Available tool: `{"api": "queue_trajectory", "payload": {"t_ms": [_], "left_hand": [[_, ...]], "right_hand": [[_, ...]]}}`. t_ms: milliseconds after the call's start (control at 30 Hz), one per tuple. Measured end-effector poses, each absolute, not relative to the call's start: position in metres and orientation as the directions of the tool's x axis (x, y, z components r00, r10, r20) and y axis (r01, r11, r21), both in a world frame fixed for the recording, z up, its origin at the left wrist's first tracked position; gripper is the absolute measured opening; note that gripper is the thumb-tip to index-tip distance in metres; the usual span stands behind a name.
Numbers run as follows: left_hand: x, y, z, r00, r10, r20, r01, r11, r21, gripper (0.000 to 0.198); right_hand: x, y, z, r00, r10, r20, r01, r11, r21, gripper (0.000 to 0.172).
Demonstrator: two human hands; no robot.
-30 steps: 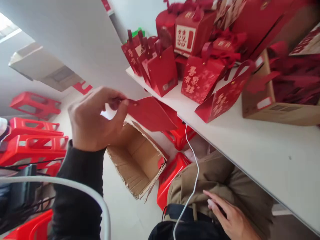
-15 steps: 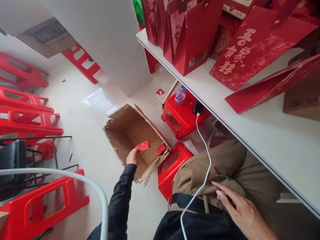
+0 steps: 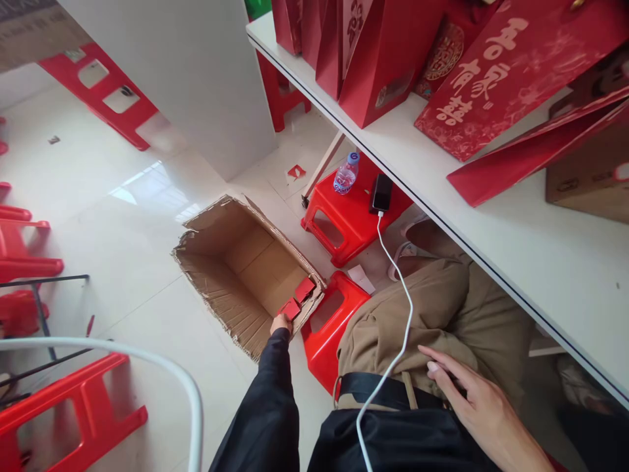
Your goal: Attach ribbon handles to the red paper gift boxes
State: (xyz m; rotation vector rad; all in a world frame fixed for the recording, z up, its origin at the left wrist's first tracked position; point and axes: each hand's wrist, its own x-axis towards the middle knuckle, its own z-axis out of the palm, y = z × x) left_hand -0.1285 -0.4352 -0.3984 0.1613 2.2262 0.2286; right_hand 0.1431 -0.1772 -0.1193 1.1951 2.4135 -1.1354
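At seven o'clock, the left hand (image 3: 281,324) has its fingers drawn together on a red packet (image 3: 289,308), at the four o'clock end of a cardboard box (image 3: 216,282). A second red packet (image 3: 305,288) lies just beside it. At four o'clock, the right hand (image 3: 472,396), fingers loosely spread and empty, is over brown trousers (image 3: 442,288). Red gift bags (image 3: 393,65) stand toward one o'clock on the counter (image 3: 540,262).

The single view looks forward and steeply down from the wearer's head, the lap (image 3: 442,298) close at lower right, the cardboard box (image 3: 216,275) farther off, left of centre. The surface (image 3: 555,275) slants across the upper right.
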Motion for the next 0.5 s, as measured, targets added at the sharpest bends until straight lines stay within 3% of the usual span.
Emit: {"api": "queue_trajectory", "payload": {"t_ms": [267,500], "left_hand": [[-0.128,-0.431,-0.422,-0.514,0.025,-0.857,-0.074,0.995,0.073,0.034],[-0.133,-0.434,-0.408,-0.556,-0.016,-0.831,-0.099,0.994,0.047,0.036]], "right_hand": [[0.142,-0.18,-0.118,-0.626,0.595,-0.505,0.769,0.363,-0.526,0.04],[0.141,-0.18,-0.116,-0.639,0.591,-0.493,0.76,0.384,-0.524,0.039]]}}
